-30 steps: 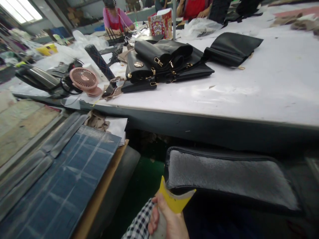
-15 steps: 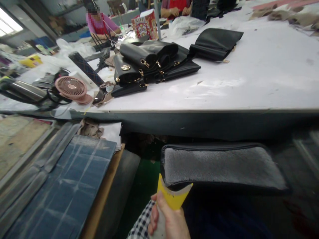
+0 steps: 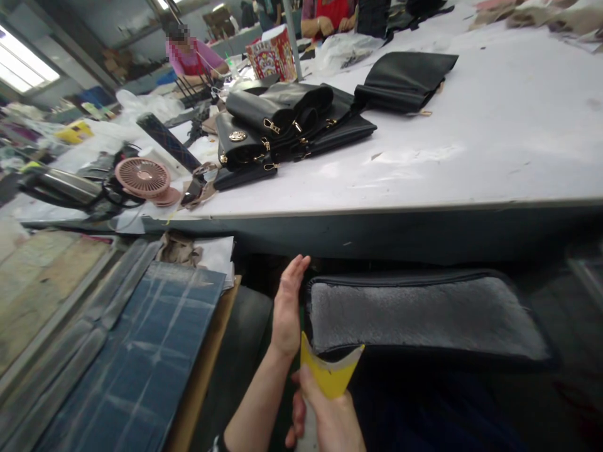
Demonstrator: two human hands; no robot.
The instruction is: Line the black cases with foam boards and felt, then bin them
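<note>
My right hand [image 3: 336, 420] is wrapped round the pale handle of a hand tool [image 3: 333, 378]; its flared yellow head ends in a crescent-shaped edge pointing away from me. To its left, my left hand [image 3: 286, 311] is raised and holds nothing, its fingers stretched out close together. Beside the left hand is a dark-edged, padded oblong piece [image 3: 424, 317] with a grey plush face. The tool's head overlaps the near left corner of this piece in view; whether they touch I cannot tell.
Ahead runs a white worktable [image 3: 424, 169] bearing black leather bag pieces [image 3: 282, 103] with gold fittings, a pink fan [image 3: 144, 177] and a metal kettle [image 3: 70, 185]. A blue, chalk-marked board [image 3: 146, 339] lies at left. People in red aprons [image 3: 330, 9] sit beyond.
My left hand has come up into view beside the plush-faced piece, fingers extended. My right hand keeps its hold on the yellow-headed tool, almost unmoved. The view has shifted slightly.
</note>
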